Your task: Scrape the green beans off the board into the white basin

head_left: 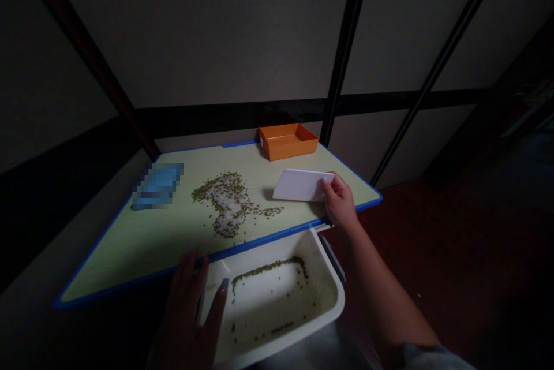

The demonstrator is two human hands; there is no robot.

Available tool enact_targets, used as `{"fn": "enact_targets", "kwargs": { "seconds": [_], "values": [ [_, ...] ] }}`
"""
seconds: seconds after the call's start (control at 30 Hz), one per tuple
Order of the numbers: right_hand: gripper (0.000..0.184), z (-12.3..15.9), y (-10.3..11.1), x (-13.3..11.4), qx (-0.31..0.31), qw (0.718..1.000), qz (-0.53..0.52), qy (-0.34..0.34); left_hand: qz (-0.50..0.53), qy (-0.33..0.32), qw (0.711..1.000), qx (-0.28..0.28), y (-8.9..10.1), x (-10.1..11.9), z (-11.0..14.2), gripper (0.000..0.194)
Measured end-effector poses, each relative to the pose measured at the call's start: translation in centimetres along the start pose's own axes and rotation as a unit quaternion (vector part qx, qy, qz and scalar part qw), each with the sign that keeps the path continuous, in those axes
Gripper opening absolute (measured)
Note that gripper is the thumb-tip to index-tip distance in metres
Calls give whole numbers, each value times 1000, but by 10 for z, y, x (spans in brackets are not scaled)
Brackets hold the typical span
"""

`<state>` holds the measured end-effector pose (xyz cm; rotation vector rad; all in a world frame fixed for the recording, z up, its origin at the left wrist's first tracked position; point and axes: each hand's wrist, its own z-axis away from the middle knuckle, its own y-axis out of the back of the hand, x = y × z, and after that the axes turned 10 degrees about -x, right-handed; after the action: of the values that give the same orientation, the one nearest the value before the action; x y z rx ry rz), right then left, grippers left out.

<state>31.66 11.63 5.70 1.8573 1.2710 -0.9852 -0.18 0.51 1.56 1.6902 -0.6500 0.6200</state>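
In my right hand (340, 200) is a flat white card or thin plate (298, 185), pinched at its right end above the board. A loose spread of small green and whitish grains (229, 202), perhaps beans and rice, lies to its left. My left hand (190, 306) grips the left side of a white plastic tub (333, 301), its thumb over the rim and fingers outside. The tub is against the board's front edge. Green grains (270, 266) line its far inner corner, with a few scattered across the bottom.
The pale green board (151, 243) has a raised blue edge. An orange open box (289, 150) stands at its back. A blurred blue item (158, 185) lies at the left. A panelled wall (238, 29) rises behind, and dark red floor shows at right.
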Motion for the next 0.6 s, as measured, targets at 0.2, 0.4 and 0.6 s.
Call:
{"fn": "enact_targets", "kwargs": {
  "seconds": [0.2, 0.4, 0.6],
  "values": [
    [30, -11, -1, 0, 38, 999, -10, 1, -5, -4, 1000, -6, 1, 1, 0, 59],
    [37, -40, 22, 13, -32, 997, -63, -36, -4, 15, 1000, -21, 0, -1, 1, 58],
    [39, -38, 23, 21, -67, 994, -71, -49, -4, 20, 1000, -24, 0, 4, 1, 61]
  ]
}}
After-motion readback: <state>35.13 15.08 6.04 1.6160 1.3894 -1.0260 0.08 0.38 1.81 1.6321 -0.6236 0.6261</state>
